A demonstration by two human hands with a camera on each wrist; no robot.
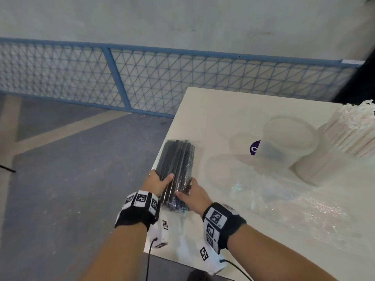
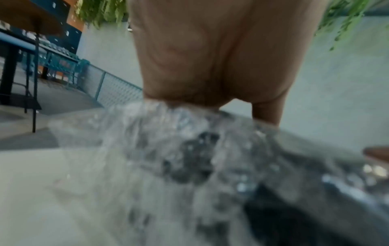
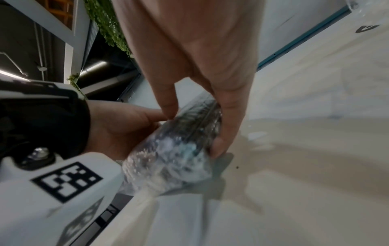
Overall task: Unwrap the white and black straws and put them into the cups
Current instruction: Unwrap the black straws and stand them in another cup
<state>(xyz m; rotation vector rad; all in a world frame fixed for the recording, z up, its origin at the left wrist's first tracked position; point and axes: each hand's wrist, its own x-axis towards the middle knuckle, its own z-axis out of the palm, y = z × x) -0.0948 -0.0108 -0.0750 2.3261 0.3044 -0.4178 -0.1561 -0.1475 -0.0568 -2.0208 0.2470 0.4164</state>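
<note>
A bundle of black straws (image 1: 177,169) in clear plastic wrap lies along the table's left edge. My left hand (image 1: 159,184) grips its near end from the left, thumb across the top. From the right, my right hand (image 1: 191,192) holds the same end, thumb and fingers curled round the wrap (image 3: 179,144). The left wrist view shows the crinkled wrap (image 2: 189,149) blurred under my palm. A clear empty cup (image 1: 288,138) stands at mid table. White straws (image 1: 353,128) fill another cup (image 1: 316,167) at the right.
The cream table (image 1: 223,110) ends just left of the bundle, with grey floor below. Loose clear plastic wrap (image 1: 294,203) lies on the table to my right. A blue mesh fence (image 1: 142,82) runs behind. A purple sticker (image 1: 254,148) shows beside the empty cup.
</note>
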